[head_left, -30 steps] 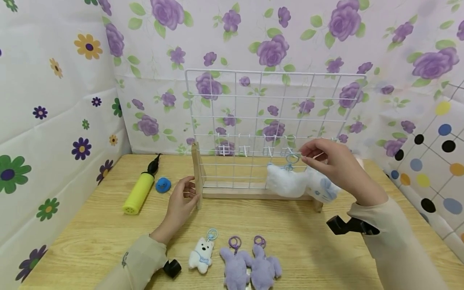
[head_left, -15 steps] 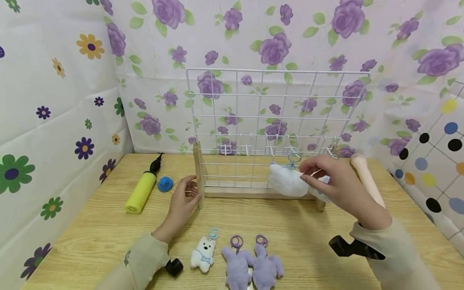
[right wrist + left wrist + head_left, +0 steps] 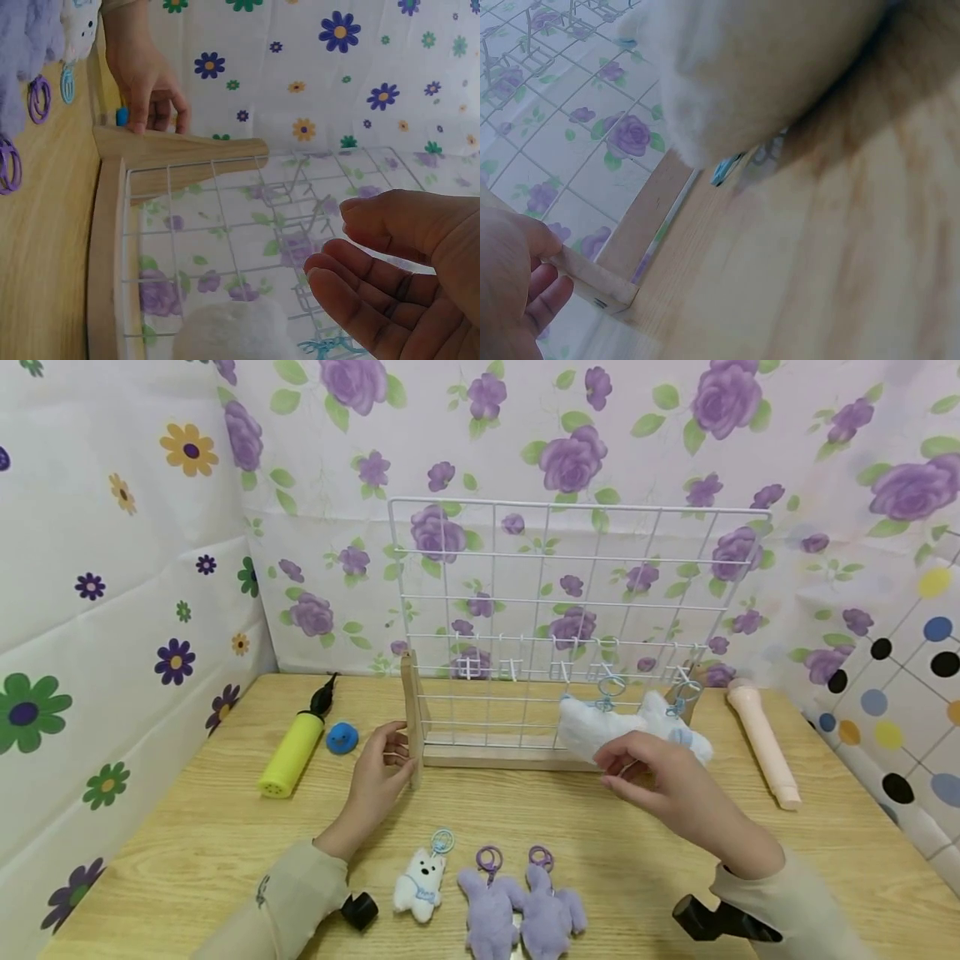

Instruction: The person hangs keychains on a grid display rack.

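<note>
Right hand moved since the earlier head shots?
Yes, the right hand has dropped and shifted slightly left in the head view, from above the wooden rail to about its level.

Wood-grain table [image 3: 195, 843], softly lit
The back cloth [image 3: 510, 452] is rose-printed in purple and green, the left cloth [image 3: 127, 543] flowered, the right cloth [image 3: 903, 702] dotted in several colours.

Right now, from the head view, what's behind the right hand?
Two white plush toys hang behind the right hand, in front of the wire rack. Hand and toys together hide the right end of its wooden base.
</note>
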The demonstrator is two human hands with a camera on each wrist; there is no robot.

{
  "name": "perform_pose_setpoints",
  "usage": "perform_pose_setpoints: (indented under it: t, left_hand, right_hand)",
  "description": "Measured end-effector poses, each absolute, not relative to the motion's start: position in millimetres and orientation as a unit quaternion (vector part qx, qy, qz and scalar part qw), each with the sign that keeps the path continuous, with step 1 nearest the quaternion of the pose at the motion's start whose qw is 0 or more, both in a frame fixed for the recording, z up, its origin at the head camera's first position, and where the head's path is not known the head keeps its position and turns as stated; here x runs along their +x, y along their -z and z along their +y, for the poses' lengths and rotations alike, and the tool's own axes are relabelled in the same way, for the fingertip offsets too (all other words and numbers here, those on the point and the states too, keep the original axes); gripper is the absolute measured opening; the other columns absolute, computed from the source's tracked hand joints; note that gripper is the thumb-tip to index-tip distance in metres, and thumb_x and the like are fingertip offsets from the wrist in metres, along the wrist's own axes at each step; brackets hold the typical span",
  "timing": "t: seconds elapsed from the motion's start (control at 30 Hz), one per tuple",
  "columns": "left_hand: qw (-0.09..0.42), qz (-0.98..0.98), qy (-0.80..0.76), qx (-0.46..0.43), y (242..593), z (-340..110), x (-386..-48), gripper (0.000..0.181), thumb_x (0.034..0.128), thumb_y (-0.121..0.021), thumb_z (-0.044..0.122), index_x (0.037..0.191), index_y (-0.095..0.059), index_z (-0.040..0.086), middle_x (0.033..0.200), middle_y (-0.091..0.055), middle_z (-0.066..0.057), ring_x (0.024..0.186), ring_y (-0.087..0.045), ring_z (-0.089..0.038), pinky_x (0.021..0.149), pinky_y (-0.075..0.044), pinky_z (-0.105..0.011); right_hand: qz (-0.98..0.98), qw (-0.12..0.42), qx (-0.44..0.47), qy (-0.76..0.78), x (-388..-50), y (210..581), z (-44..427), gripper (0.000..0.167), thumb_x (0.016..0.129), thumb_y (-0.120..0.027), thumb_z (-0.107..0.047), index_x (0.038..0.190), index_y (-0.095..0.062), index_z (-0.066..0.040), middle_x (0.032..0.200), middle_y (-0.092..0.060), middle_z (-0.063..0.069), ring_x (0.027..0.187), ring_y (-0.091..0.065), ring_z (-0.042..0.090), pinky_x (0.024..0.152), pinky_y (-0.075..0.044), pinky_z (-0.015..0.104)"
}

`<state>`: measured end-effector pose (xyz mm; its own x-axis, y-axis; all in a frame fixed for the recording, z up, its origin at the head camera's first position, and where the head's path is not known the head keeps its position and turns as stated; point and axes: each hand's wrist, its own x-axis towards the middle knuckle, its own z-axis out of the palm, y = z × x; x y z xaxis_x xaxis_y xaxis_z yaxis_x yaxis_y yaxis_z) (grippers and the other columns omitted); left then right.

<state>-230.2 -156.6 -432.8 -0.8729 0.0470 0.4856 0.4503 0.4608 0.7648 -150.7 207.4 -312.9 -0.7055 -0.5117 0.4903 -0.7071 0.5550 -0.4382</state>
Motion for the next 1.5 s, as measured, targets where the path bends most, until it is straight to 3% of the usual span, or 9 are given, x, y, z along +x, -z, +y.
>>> perform_pose_setpoints:
  t: [0.33,0.67,0.87,1.13,1.5]
  left_hand:
    - [0.2,-0.827,0.504,-0.149,431,-155,-230,0.051,0.0821,-0.067,-0.009,0.129,-0.048,-0.003,0.106,-0.059,-0.019,0.088,-0.059,-0.026,0.073,-0.054,-0.023]
    - [0.198,-0.829,0.501,-0.147,431,-155,-230,0.051,0.0824,-0.067,-0.009,0.129,-0.048,-0.004,0.106,-0.059,-0.019,0.088,-0.059,-0.026,0.073,-0.054,-0.022]
    - [0.202,-0.831,0.497,-0.147,431,-156,-230,0.051,0.0825,-0.067,-0.009,0.13,-0.048,-0.004,0.106,-0.059,-0.019,0.088,-0.06,-0.026,0.073,-0.054,-0.026]
    - [0.2,-0.828,0.503,-0.146,430,-156,-229,0.051,0.0826,-0.067,-0.009,0.13,-0.048,-0.003,0.106,-0.059,-0.02,0.088,-0.06,-0.026,0.073,-0.054,-0.024]
    - [0.198,-0.827,0.505,-0.146,431,-156,-230,0.051,0.0827,-0.067,-0.009,0.13,-0.047,-0.004,0.106,-0.059,-0.019,0.088,-0.059,-0.026,0.073,-0.054,-0.023]
  right_hand:
    - [-0.877,0.079,0.343,-0.327,-150,345,201,0.018,0.087,-0.069,-0.009,0.103,-0.064,-0.015,0.094,-0.065,-0.004,0.079,-0.061,0.0,0.066,-0.055,0.021]
    - [-0.875,-0.028,0.353,-0.331,-154,376,189,0.012,0.089,-0.068,-0.011,0.1,-0.066,-0.009,0.092,-0.068,0.005,0.079,-0.06,0.0,0.062,-0.053,0.019]
    - [-0.87,-0.054,0.362,-0.331,-157,391,183,0.014,0.087,-0.069,-0.007,0.1,-0.066,-0.005,0.089,-0.067,0.005,0.078,-0.06,0.003,0.063,-0.053,0.019]
    - [-0.886,-0.073,0.352,-0.292,-158,404,174,0.018,0.085,-0.072,-0.013,0.102,-0.068,-0.01,0.089,-0.064,-0.004,0.079,-0.056,0.003,0.07,-0.051,0.02]
    - [-0.896,-0.105,0.349,-0.256,-162,407,164,0.023,0.084,-0.074,-0.017,0.106,-0.069,-0.013,0.091,-0.06,-0.006,0.076,-0.05,-0.001,0.068,-0.048,0.016]
